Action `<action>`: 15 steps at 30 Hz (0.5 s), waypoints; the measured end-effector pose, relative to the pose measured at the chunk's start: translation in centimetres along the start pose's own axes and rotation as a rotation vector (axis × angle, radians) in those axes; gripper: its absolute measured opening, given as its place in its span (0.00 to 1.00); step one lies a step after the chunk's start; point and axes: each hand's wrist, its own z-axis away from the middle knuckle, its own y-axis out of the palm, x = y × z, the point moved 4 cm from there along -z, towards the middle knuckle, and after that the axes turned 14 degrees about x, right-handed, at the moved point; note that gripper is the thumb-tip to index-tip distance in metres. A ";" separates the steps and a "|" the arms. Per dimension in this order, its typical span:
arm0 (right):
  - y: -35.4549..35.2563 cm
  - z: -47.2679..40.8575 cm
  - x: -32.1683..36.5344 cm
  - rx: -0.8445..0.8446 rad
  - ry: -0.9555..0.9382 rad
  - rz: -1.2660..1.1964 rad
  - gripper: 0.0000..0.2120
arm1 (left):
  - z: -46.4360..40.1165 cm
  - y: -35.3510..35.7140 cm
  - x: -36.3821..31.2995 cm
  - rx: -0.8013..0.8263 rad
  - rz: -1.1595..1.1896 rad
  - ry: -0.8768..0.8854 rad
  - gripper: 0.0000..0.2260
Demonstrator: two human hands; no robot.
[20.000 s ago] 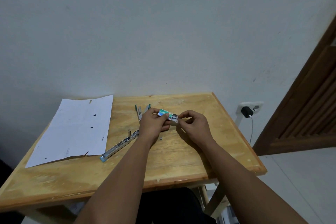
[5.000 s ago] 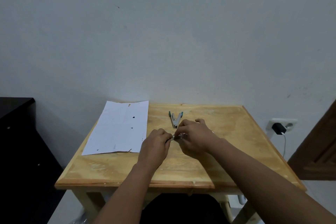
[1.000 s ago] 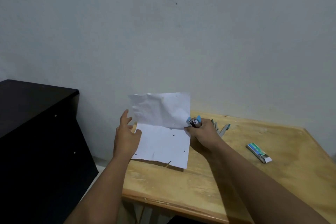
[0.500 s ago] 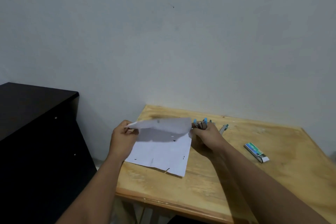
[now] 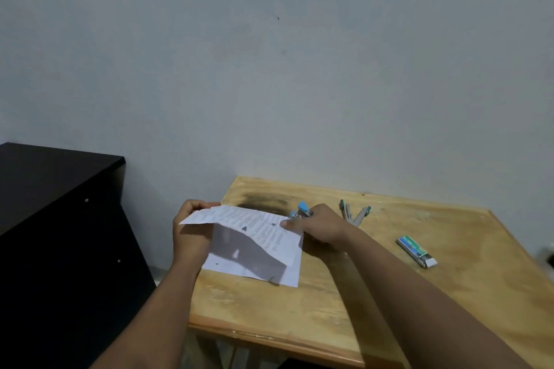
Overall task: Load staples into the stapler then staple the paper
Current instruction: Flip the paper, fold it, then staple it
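Head view: left hand (image 5: 192, 237) pinches the far-left corner of the paper (image 5: 257, 246), folding its upper half forward over the sheet lying on the wooden worktop (image 5: 389, 293). Right hand (image 5: 320, 226) grips the blue-tipped stapler (image 5: 299, 212) at the paper's right edge. Staple box (image 5: 416, 251) lies well apart, to the right.

The left hand (image 5: 192, 237) pinches the far-left corner of the paper (image 5: 257, 246), folding the upper half toward the person. The right hand (image 5: 320, 226) grips the blue-tipped stapler (image 5: 300, 210) at the fold's right edge. A staple box (image 5: 415, 250) lies on the wooden table (image 5: 389, 293).
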 end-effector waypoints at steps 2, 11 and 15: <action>-0.4 0.0 -0.1 0.032 -0.008 -0.049 0.17 | 0.0 0.2 -1.0 -0.048 0.189 -0.044 0.06; -3.8 2.8 1.0 -0.049 -0.212 -0.344 0.11 | -2.6 -1.5 -5.5 0.083 0.312 -0.077 0.17; -4.4 4.0 1.7 -0.041 -0.258 -0.326 0.15 | -1.9 -0.8 -7.0 0.354 -0.015 -0.169 0.28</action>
